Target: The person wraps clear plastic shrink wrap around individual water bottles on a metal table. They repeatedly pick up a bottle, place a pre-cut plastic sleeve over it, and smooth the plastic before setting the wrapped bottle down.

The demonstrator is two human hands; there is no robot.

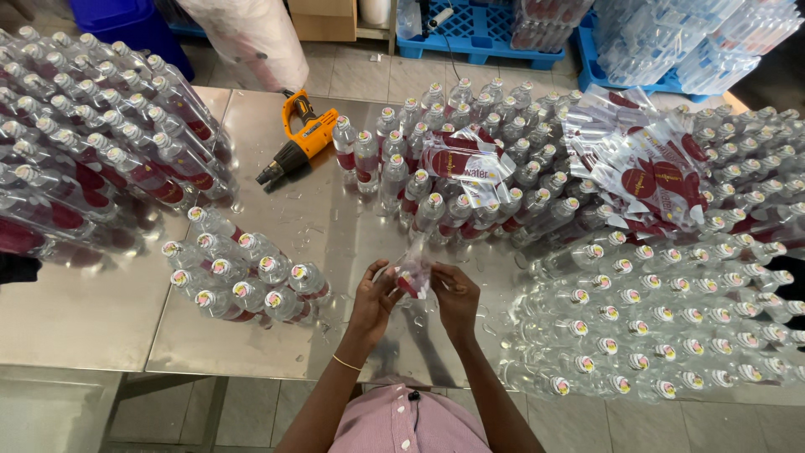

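- Steel table (251,335) fills the near view, its top shiny and dotted with water drops; pale floor tiles show beneath its front edge.
- Left hand (373,300) is closed on the left side of a small clear plastic sleeve (412,275) with a red patch, fingers curled narrow; a thin bracelet circles that wrist.
- Right hand (457,299) pinches the sleeve's right side, fingers likewise bent close; the sleeve sits between both hands, just above the table near its front middle.
- Small cluster of bottles (243,281) lies on its side just left of the hands, pink-and-white caps facing the camera.
- Large bank of lying bottles (662,327) spreads to the right, caps in rows.
- Upright bottles (453,159) with red labels stand beyond the hands; a loose stack of clear and red printed sleeves (470,164) rests on them, and a bigger heap (646,164) lies further right.
- Orange heat gun (300,144) lies on the table, left of the upright bottles.
- Stacked bottles (92,126) pile up at far left.
- Blue pallets (482,29) and wrapped bottle packs (688,38) sit on the floor at the back.
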